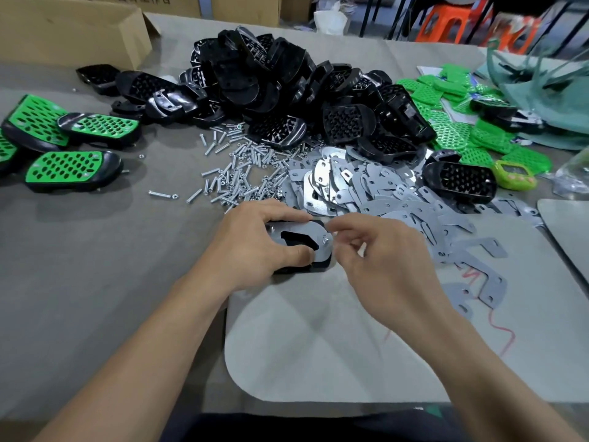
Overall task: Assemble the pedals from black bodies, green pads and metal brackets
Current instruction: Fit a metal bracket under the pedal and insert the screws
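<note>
Work table (95, 282) under a grey-brown cover, pale grey mat (318, 346) on the near part. Cardboard box (73, 30) at the far left, orange stool (446, 20) on the floor behind. Mid-table: heap of black bodies (280, 78), green pads (446, 129) to its right, loose screws (236, 173) and flat metal brackets (366, 186) in front. Finished pedals (73, 169) lie at the left edge.

The pedal (318, 265) in work sits at the mat's far edge, between both hands, long axis approx. left-right, underside up. A black body w/ a grey bracket (322, 250) on top – dark cut-out in the middle, a nut (325, 240) on a screw at the right end.

L hand (255, 247) grips the pedal, fingers curled over the far edge, thumb pressing the bracket's near side. R hand (382, 260) – thumb and forefinger pinch at the nut, other fingers loosely curled.
</note>
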`<action>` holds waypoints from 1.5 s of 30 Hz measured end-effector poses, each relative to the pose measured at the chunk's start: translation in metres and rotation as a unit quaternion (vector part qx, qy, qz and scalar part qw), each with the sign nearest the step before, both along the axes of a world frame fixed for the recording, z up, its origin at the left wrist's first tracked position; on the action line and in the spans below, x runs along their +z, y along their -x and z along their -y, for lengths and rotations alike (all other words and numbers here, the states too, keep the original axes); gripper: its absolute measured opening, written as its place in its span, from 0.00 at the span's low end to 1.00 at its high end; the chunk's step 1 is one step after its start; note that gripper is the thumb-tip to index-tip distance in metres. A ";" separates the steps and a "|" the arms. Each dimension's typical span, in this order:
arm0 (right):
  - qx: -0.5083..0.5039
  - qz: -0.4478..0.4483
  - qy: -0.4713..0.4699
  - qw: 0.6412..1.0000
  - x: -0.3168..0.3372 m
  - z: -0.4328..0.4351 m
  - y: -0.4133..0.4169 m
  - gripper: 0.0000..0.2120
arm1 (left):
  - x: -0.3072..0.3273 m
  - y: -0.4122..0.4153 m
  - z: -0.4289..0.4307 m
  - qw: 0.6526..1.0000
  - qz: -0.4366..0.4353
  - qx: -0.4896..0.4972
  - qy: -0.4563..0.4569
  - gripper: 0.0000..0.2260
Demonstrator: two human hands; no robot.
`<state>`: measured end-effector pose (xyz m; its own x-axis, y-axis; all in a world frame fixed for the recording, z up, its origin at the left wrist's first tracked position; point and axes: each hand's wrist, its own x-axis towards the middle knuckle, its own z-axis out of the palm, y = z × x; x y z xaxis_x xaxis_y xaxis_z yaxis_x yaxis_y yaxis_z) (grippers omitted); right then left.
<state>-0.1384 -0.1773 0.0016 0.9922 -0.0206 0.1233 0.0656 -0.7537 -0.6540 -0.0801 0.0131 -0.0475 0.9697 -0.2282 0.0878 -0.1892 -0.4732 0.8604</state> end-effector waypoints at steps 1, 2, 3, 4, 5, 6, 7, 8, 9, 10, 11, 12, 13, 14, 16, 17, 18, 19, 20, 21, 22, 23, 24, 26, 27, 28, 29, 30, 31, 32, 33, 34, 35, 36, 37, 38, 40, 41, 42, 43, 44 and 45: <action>0.016 0.005 0.037 0.999 0.001 -0.002 -0.003 0.08 | 0.000 0.000 0.000 1.000 0.004 -0.001 -0.001 0.24; 0.033 0.006 0.084 0.996 0.004 -0.004 -0.006 0.05 | -0.001 0.000 0.000 1.000 0.007 -0.001 0.000 0.24; 0.054 0.008 0.138 0.989 0.006 -0.005 -0.009 0.04 | -0.001 0.000 0.000 1.000 0.008 -0.002 0.003 0.24; 0.079 0.015 0.191 0.978 0.010 -0.007 -0.011 0.04 | -0.002 -0.001 -0.001 1.000 0.009 -0.003 0.004 0.24; 0.107 0.026 0.237 0.965 0.013 -0.010 -0.014 0.06 | -0.003 -0.002 -0.001 1.000 0.010 -0.004 0.005 0.24; 0.135 0.032 0.282 0.949 0.017 -0.013 -0.016 0.09 | -0.004 -0.002 0.000 1.000 0.010 -0.004 0.005 0.24; 0.158 0.035 0.322 0.933 0.021 -0.017 -0.017 0.11 | -0.005 -0.003 -0.001 1.000 0.009 -0.005 0.005 0.24; 0.173 0.034 0.354 0.919 0.023 -0.022 -0.017 0.13 | -0.006 -0.003 -0.001 1.000 0.009 -0.007 0.006 0.24; 0.181 0.028 0.380 0.907 0.025 -0.026 -0.017 0.13 | -0.006 -0.004 0.000 1.000 0.009 -0.010 0.008 0.24; 0.185 0.021 0.403 0.896 0.026 -0.029 -0.017 0.12 | -0.005 -0.004 0.000 1.000 0.011 -0.013 0.011 0.24; 0.185 0.020 0.422 0.887 0.025 -0.032 -0.016 0.11 | -0.004 -0.004 0.001 1.000 0.015 -0.015 0.012 0.23; 0.182 0.026 0.439 0.880 0.023 -0.033 -0.015 0.12 | -0.003 -0.004 0.001 1.000 0.020 -0.016 0.010 0.22; 0.179 0.029 0.456 0.871 0.021 -0.034 -0.014 0.14 | -0.002 -0.004 0.001 1.000 0.025 -0.015 0.007 0.21; 0.176 0.028 0.469 0.865 0.020 -0.036 -0.013 0.14 | -0.002 -0.004 0.001 1.000 0.028 -0.013 0.005 0.20; 0.177 0.031 0.473 0.863 0.018 -0.038 -0.013 0.07 | -0.001 -0.004 0.001 1.000 0.022 -0.011 0.004 0.20; 0.180 0.031 0.473 0.862 0.018 -0.038 -0.014 0.04 | -0.001 -0.003 0.001 1.000 0.017 -0.010 0.004 0.20; 0.182 0.028 0.474 0.861 0.020 -0.037 -0.017 0.06 | -0.001 -0.003 0.001 1.000 0.015 -0.010 0.002 0.21; 0.180 0.015 0.475 0.861 0.023 -0.036 -0.020 0.09 | -0.001 -0.002 0.001 1.000 0.014 -0.010 -0.002 0.22; 0.174 -0.005 0.471 0.865 0.026 -0.033 -0.023 0.12 | -0.001 -0.002 0.000 1.000 0.014 -0.010 -0.007 0.23; 0.167 -0.025 0.461 0.871 0.030 -0.030 -0.025 0.14 | -0.001 -0.002 0.000 1.000 0.012 -0.009 -0.013 0.25; 0.162 -0.038 0.451 0.877 0.032 -0.027 -0.026 0.14 | 0.000 -0.002 0.000 1.000 0.010 -0.008 -0.018 0.26; 0.164 -0.044 0.449 0.877 0.033 -0.024 -0.027 0.13 | 0.001 -0.002 0.000 1.000 0.008 -0.007 -0.020 0.26; 0.172 -0.049 0.450 0.875 0.032 -0.022 -0.026 0.12 | 0.001 -0.002 -0.001 1.000 0.007 -0.007 -0.021 0.26; 0.184 -0.048 0.447 0.874 0.031 -0.020 -0.026 0.11 | 0.002 -0.002 -0.001 1.000 0.007 -0.009 -0.020 0.26; 0.191 -0.045 0.451 0.871 0.031 -0.020 -0.028 0.11 | 0.003 -0.002 -0.001 1.000 0.010 -0.011 -0.022 0.25; 0.202 -0.041 0.456 0.866 0.030 -0.020 -0.030 0.12 | 0.003 -0.001 -0.001 0.999 0.012 -0.012 -0.027 0.26; 0.214 -0.038 0.462 0.860 0.030 -0.020 -0.033 0.14 | 0.003 -0.001 -0.001 0.999 0.015 -0.012 -0.030 0.26; 0.221 -0.038 0.464 0.857 0.029 -0.021 -0.035 0.14 | 0.003 -0.001 -0.001 0.999 0.015 -0.011 -0.032 0.26; 0.224 -0.037 0.461 0.858 0.029 -0.021 -0.037 0.14 | 0.004 -0.001 -0.001 0.999 0.014 -0.010 -0.032 0.27; 0.223 -0.037 0.460 0.859 0.029 -0.021 -0.037 0.13 | 0.004 -0.001 0.000 0.999 0.011 -0.010 -0.030 0.27; 0.223 -0.036 0.465 0.856 0.030 -0.020 -0.037 0.10 | 0.004 -0.001 0.000 1.000 0.008 -0.010 -0.029 0.27; 0.224 -0.036 0.473 0.851 0.030 -0.020 -0.036 0.09 | 0.005 0.000 0.000 1.000 0.007 -0.011 -0.027 0.28; 0.221 -0.035 0.478 0.849 0.031 -0.019 -0.035 0.09 | 0.005 0.000 0.000 1.000 0.006 -0.011 -0.026 0.28; 0.213 -0.031 0.478 0.852 0.031 -0.018 -0.035 0.10 | 0.006 0.001 0.000 1.000 0.005 -0.010 -0.025 0.28; 0.200 -0.025 0.477 0.856 0.030 -0.018 -0.034 0.11 | 0.006 0.000 0.000 1.000 0.005 -0.010 -0.024 0.27; 0.192 -0.020 0.478 0.857 0.030 -0.018 -0.034 0.11 | 0.005 0.000 0.000 1.000 0.006 -0.009 -0.022 0.26; 0.209 -0.022 0.483 0.850 0.029 -0.021 -0.033 0.08 | 0.004 0.000 0.000 1.000 0.007 -0.007 -0.019 0.26; 0.220 -0.027 0.483 0.847 0.028 -0.022 -0.033 0.08 | 0.004 0.000 0.000 1.000 0.009 -0.008 -0.019 0.26; 0.226 -0.031 0.480 0.847 0.027 -0.023 -0.034 0.08 | 0.003 0.000 0.000 1.000 0.012 -0.009 -0.019 0.26; 0.227 -0.036 0.478 0.848 0.026 -0.024 -0.034 0.08 | 0.003 0.000 0.000 1.000 0.014 -0.010 -0.018 0.26; 0.227 -0.042 0.473 0.850 0.026 -0.024 -0.034 0.08 | 0.002 0.000 0.000 1.000 0.015 -0.011 -0.017 0.27; 0.225 -0.049 0.469 0.853 0.026 -0.024 -0.035 0.08 | 0.002 0.000 0.001 1.000 0.016 -0.011 -0.015 0.27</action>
<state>-0.1033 -0.1532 0.0275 0.8797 0.4279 -0.2072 0.4666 -0.8608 0.2034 -0.0801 0.0125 -0.0452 0.9615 -0.2516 0.1108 -0.2262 -0.4946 0.8392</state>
